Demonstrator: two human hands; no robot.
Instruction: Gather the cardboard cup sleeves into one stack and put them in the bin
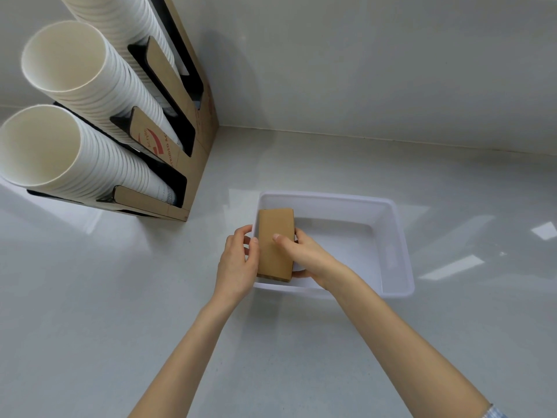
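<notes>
White paper cups [78, 95] are leaning from a cardboard rack [199, 152] on the tabletop [120, 297]. The left hand [236, 263] and right hand [307, 257] are clasping the sleeve stack [275, 245] with curled fingers, over the bin [394, 236] at its left end.

Stack of brown cardboard cup sleeves [275, 245], flattened, edges aligned, long axis running away from the viewer. Sits over the left end of the white translucent plastic bin [398, 236]. Bin rectangular, otherwise holding nothing visible.
</notes>
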